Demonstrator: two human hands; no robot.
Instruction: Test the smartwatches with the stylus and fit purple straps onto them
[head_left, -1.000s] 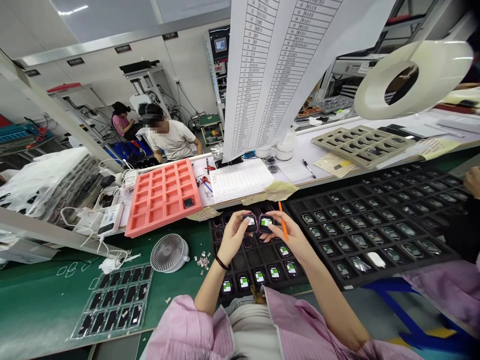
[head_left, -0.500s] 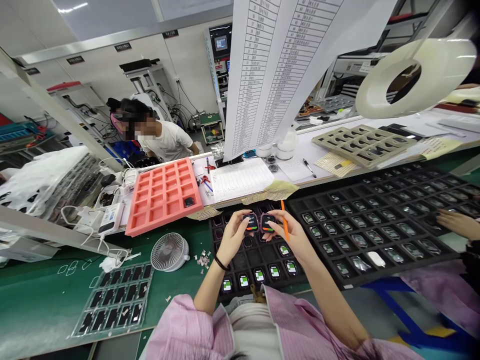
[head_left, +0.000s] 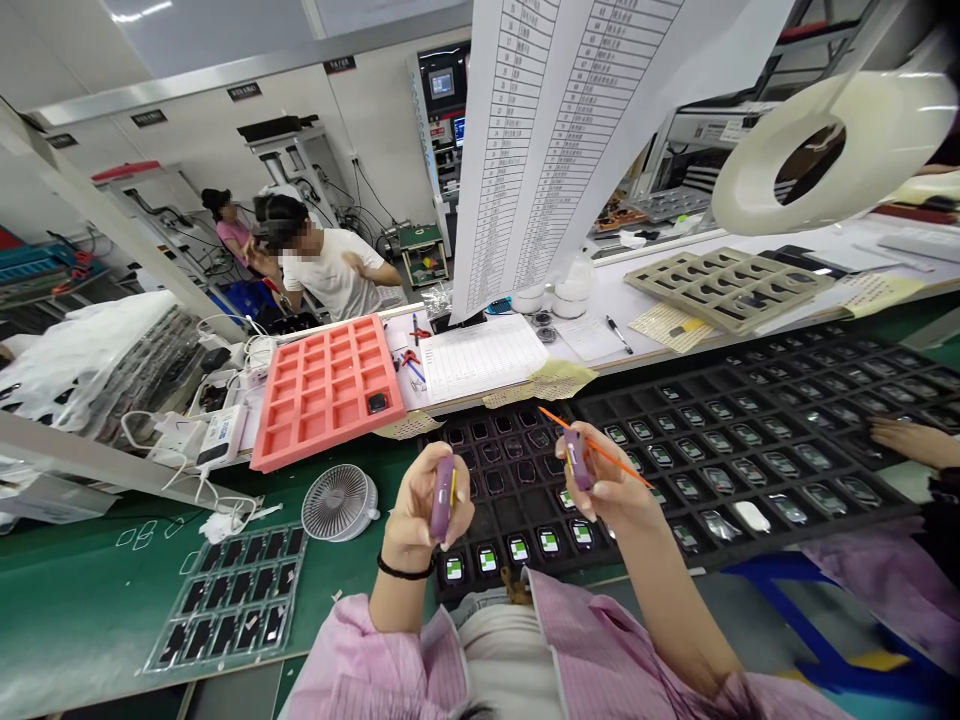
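My left hand (head_left: 427,500) grips a purple smartwatch case (head_left: 442,498), turned edge-on so a side button shows. In my right hand (head_left: 611,480) is a second purple smartwatch case (head_left: 577,460), also edge-on, together with a thin orange stick (head_left: 622,464) that slants across the fingers. Both watches are held apart, above a black foam tray (head_left: 487,520). Several watches with lit green-and-white screens (head_left: 518,549) sit in the tray's front pockets, and darker watch cases (head_left: 495,481) lie in its back pockets. The faces of the held watches are turned out of view.
Another large black tray (head_left: 667,375) of watches extends right, with a co-worker's hand (head_left: 911,440) over it. At left are a small grey fan (head_left: 340,503), a clear tray of black parts (head_left: 289,600) and a pink tray (head_left: 274,440). A printed sheet (head_left: 517,150) hangs ahead.
My hands have moved apart. Both watches have been turned from screens facing me to edge-on. The orange stick now lies more slanted.
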